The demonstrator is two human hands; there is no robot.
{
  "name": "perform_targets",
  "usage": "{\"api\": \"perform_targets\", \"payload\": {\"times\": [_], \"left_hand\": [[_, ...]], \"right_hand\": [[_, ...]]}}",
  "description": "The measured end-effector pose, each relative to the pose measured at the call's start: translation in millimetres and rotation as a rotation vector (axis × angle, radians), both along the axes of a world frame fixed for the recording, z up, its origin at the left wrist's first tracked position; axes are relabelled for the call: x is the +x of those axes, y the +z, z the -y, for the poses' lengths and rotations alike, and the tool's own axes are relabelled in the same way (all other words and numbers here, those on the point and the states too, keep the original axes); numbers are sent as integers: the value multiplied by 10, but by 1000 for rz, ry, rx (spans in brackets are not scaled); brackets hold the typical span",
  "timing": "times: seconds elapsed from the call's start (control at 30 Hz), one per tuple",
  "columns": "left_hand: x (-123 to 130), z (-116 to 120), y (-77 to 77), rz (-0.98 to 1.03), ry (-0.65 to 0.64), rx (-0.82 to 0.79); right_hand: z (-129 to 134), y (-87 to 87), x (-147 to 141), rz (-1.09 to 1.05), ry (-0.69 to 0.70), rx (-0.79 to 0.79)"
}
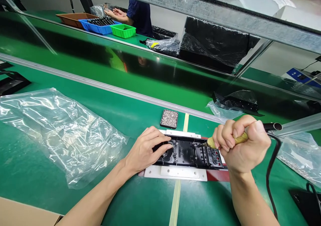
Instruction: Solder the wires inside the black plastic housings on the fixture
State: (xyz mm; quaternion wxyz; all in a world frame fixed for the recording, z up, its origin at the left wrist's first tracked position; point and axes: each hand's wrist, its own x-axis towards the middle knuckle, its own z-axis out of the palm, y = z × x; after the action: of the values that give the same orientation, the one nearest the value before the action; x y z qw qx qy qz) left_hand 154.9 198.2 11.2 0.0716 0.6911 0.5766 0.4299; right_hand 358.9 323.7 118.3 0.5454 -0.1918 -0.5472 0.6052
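Note:
A black plastic panel (184, 154) with raised posts lies in a fixture with white blocks (184, 173) along its edges. My left hand (147, 149) rests over the panel's left end, thumb and index finger curled close together at a post. Whatever small thing sits between those fingertips is too small to make out. Wrapped in a fist, my right hand (242, 142) holds the yellow handle of a soldering iron (239, 139), its thin tip slanting down to the panel's right part. Just behind the fixture is a small black tray (161, 123) of tiny metal inserts.
A clear plastic bag (82, 135) covers the bench on the left. A black cord (269, 172) hangs at right. Behind a low green barrier (100, 62), a co-worker's hands (120, 16) are near blue (95, 29) and green bins (122, 33). A metal beam (213, 17) crosses above.

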Motion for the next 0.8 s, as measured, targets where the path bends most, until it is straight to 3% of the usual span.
{"api": "perform_targets", "payload": {"times": [0.17,0.8], "left_hand": [[10,6,-9,-2,2,-6],[22,8,-11,3,-13,-5]], "right_hand": [[-23,-74,28,7,2,19],[-16,-97,-7,22,19,10]]}}
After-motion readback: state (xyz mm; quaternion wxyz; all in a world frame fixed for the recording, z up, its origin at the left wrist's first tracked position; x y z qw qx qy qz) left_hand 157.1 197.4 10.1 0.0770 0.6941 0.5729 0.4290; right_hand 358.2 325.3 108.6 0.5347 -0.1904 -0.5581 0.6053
